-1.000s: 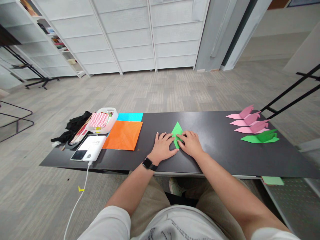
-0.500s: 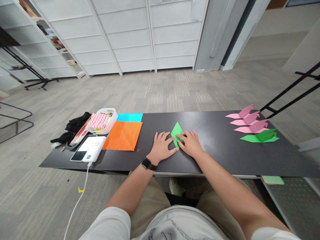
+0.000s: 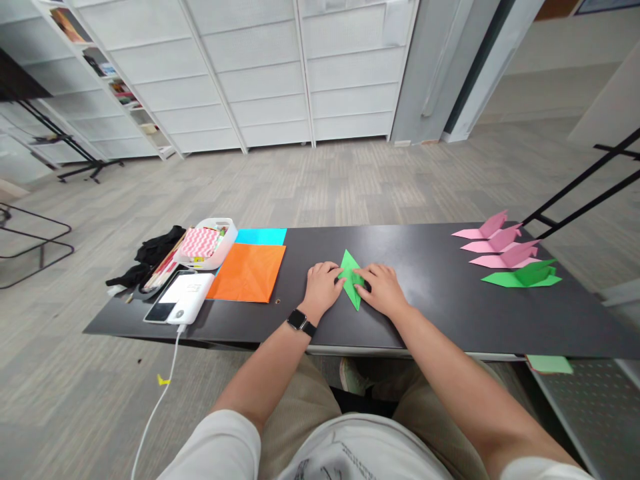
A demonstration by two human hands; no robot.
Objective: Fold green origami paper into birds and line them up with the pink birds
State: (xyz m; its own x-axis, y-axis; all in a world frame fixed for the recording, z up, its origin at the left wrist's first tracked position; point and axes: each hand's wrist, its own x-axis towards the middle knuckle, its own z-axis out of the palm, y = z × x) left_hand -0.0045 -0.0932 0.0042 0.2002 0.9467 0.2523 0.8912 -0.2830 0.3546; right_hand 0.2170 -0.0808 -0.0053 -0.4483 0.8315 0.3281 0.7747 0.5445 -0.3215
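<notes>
Green folded paper has turned slightly between the person's fingers.

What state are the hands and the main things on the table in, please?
Green paper: folded to a diamond
Left hand: at the paper's left edge
Right hand: fingers on the paper
Orange sheet: spread out, creased
Blue sheet: partly covered
Pink figures: folded, flaps raised
Green figure: folded
White container: open, filled
White power bank: cable plugged in
Black cloth: crumpled
</notes>
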